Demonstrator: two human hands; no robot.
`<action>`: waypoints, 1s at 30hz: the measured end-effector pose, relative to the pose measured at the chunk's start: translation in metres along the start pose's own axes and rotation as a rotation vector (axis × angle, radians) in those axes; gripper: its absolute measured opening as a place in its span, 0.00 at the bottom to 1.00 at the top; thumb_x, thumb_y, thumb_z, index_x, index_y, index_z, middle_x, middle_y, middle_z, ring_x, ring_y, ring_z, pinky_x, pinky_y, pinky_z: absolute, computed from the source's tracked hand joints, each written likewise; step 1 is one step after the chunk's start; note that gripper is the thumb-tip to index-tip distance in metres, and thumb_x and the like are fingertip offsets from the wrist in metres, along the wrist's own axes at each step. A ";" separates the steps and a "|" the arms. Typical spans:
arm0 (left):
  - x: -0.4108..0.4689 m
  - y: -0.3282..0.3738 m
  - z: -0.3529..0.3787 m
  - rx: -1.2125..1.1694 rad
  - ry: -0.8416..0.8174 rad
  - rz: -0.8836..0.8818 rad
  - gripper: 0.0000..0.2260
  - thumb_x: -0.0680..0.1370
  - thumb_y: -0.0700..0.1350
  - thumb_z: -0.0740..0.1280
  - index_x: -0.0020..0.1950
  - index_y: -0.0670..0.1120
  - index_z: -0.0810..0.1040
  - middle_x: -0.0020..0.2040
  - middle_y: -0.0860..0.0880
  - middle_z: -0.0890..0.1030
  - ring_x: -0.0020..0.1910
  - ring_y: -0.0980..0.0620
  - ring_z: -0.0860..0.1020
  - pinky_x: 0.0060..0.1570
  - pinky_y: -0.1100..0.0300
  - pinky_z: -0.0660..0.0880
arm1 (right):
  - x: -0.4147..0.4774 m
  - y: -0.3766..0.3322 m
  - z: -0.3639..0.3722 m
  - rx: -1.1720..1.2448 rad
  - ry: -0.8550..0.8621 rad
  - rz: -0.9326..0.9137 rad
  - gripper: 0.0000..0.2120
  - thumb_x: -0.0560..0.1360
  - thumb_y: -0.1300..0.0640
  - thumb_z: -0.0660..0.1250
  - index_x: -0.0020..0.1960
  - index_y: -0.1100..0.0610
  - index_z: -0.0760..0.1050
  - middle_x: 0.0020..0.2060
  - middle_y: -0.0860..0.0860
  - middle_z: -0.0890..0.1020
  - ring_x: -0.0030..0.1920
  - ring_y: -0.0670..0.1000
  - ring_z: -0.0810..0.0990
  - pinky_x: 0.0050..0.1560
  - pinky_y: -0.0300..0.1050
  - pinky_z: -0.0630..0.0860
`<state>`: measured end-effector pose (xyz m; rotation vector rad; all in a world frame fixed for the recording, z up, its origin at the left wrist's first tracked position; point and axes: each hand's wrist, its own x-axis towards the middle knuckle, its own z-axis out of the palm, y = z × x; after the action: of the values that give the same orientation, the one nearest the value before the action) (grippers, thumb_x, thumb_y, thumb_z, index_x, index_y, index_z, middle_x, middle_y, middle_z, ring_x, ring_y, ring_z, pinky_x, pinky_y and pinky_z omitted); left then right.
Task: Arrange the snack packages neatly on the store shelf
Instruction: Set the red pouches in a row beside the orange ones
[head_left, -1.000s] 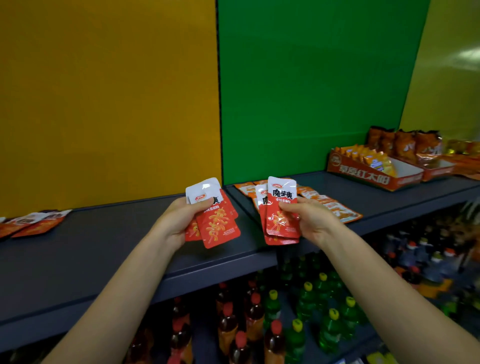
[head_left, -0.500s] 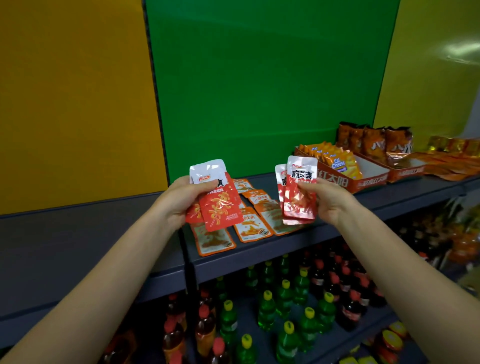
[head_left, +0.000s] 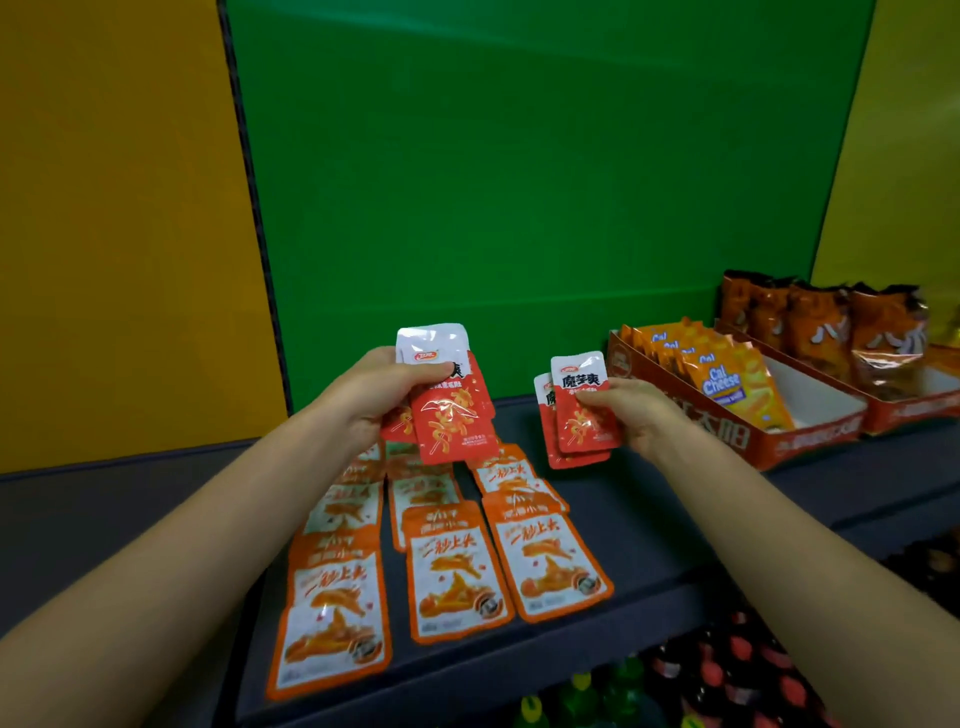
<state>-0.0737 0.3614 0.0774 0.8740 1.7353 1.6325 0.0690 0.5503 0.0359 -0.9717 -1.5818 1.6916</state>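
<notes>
Head view: we hold small red-and-white snack packets in both hands above a dark store shelf (head_left: 649, 525), in front of a green back panel (head_left: 519, 182). Our left hand (head_left: 371, 397) pinches a fanned bunch of packets (head_left: 449, 415) near their white tops, thumb across the front. Our right hand (head_left: 631, 410) grips two more red packets (head_left: 579, 413) by their right edge, one behind the other.

Below them, orange-and-white packets (head_left: 457, 571) lie flat on the shelf in three overlapping columns running front to back, the leftmost reaching the shelf's front lip. To the right stands an open cardboard tray (head_left: 748, 441) of cheese snack bags (head_left: 737, 387), with darker orange bags (head_left: 831, 327) behind it. Bottles (head_left: 727, 670) show on the level beneath.

We judge these packets light, thin and bendy, their glossy film likely slippery when stacked, so a fanned bunch could slide apart. A pinch across the flat sealed top or side edge looks surest; squeezing the filled middle seems needless. Laid flat and overlapped, they should stay put.
</notes>
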 end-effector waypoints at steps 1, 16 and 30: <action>0.006 0.000 0.001 0.004 0.006 -0.005 0.04 0.76 0.40 0.67 0.42 0.46 0.75 0.27 0.51 0.82 0.23 0.56 0.80 0.25 0.65 0.78 | 0.012 0.001 0.002 -0.025 -0.001 0.005 0.16 0.74 0.66 0.66 0.61 0.65 0.73 0.38 0.54 0.79 0.36 0.50 0.78 0.37 0.43 0.76; 0.051 -0.013 0.006 0.035 0.183 -0.072 0.01 0.76 0.41 0.67 0.45 0.45 0.76 0.31 0.49 0.83 0.25 0.55 0.81 0.26 0.64 0.78 | 0.120 0.029 0.034 -0.357 -0.053 -0.020 0.06 0.70 0.60 0.73 0.42 0.60 0.77 0.53 0.60 0.82 0.44 0.53 0.80 0.45 0.43 0.77; 0.051 -0.013 0.031 0.005 0.267 -0.100 0.01 0.76 0.41 0.67 0.45 0.44 0.76 0.28 0.50 0.83 0.24 0.55 0.81 0.26 0.64 0.78 | 0.118 0.036 0.041 -0.480 -0.042 -0.162 0.13 0.72 0.56 0.68 0.32 0.54 0.67 0.52 0.58 0.82 0.54 0.58 0.80 0.55 0.50 0.76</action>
<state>-0.0808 0.4199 0.0632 0.5809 1.9286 1.7406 -0.0273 0.6236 -0.0113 -1.0020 -2.0886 1.2526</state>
